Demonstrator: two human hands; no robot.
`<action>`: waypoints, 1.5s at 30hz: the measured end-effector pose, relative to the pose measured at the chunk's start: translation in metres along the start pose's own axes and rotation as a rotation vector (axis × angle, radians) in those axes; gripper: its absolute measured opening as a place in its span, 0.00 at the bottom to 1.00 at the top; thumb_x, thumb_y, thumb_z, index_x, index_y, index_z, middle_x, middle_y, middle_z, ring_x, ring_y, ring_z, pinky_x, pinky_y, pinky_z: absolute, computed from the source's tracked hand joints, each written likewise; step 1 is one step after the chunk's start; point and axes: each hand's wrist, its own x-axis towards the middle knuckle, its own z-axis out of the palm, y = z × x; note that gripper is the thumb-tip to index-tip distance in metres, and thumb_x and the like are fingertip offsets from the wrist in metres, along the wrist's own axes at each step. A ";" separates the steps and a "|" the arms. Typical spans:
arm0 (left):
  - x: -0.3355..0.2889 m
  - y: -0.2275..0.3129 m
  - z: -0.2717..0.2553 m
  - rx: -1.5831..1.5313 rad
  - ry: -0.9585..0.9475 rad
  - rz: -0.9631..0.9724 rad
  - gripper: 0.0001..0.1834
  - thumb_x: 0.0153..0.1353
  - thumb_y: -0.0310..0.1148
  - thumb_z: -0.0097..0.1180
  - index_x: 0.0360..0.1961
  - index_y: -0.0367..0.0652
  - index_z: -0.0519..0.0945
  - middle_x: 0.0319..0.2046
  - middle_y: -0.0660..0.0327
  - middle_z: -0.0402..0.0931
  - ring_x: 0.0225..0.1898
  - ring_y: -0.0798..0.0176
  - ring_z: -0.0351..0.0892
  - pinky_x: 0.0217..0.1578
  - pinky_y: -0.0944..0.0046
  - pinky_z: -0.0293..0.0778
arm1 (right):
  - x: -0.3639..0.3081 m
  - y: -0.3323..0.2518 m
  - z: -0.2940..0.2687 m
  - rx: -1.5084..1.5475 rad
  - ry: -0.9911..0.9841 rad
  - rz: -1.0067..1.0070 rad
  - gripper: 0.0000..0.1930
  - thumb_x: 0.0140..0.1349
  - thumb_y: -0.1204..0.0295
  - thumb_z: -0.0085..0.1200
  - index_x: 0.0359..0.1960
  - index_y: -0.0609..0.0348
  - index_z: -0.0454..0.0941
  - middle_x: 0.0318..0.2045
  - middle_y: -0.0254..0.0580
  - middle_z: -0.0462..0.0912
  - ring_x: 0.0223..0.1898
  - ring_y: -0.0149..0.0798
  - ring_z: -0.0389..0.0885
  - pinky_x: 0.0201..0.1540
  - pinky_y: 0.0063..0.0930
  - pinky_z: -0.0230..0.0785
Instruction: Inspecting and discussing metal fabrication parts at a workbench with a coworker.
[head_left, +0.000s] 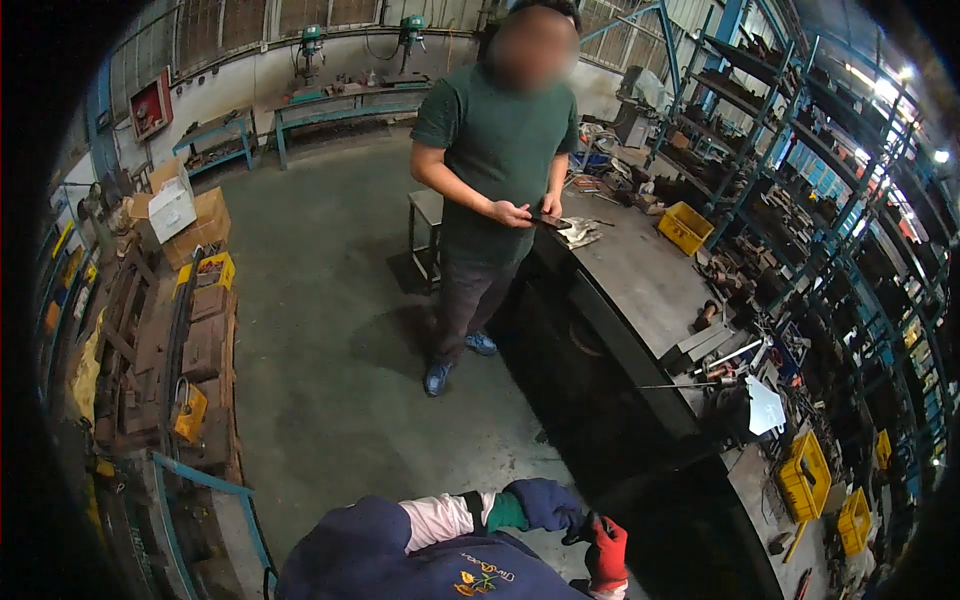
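Low in the view, my left arm reaches across to the right in a pale pink sleeve with a black band and green and navy cuffs. At its end my left hand is dark, apparently gloved, with its fingers curled. Beside it, my right hand wears a red glove, its fingers bent inward. The two hands meet or nearly touch. Something dark shows between them, too small to make out. Both hands are near the edge of a long black-sided bench. My navy top hides part of the lower edge.
A person in a green shirt stands ahead, holding a dark phone-like object. Yellow bins, tools and metal parts lie along the bench. Loaded racks rise at right. Boxes and metal blocks line the left; drill presses stand behind.
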 end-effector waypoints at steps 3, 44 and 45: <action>0.004 0.003 -0.003 0.025 -0.035 0.049 0.16 0.46 0.38 0.56 0.39 0.54 0.80 0.29 0.57 0.80 0.30 0.51 0.78 0.32 0.54 0.73 | -0.002 0.001 -0.001 0.061 0.071 0.041 0.10 0.59 0.71 0.53 0.31 0.69 0.76 0.23 0.32 0.77 0.26 0.24 0.70 0.29 0.20 0.61; -0.024 0.011 -0.005 -0.041 -0.077 -0.016 0.16 0.52 0.41 0.54 0.42 0.55 0.81 0.35 0.58 0.80 0.35 0.53 0.79 0.37 0.56 0.73 | -0.018 0.026 -0.025 0.208 0.269 -0.238 0.15 0.63 0.64 0.46 0.36 0.68 0.72 0.25 0.44 0.79 0.26 0.38 0.79 0.34 0.35 0.75; -0.024 0.010 -0.004 -0.042 -0.076 -0.017 0.16 0.52 0.41 0.54 0.42 0.55 0.81 0.35 0.58 0.80 0.35 0.53 0.79 0.37 0.56 0.73 | -0.019 0.026 -0.025 0.208 0.268 -0.238 0.15 0.63 0.64 0.46 0.36 0.68 0.72 0.25 0.44 0.79 0.26 0.38 0.79 0.34 0.35 0.75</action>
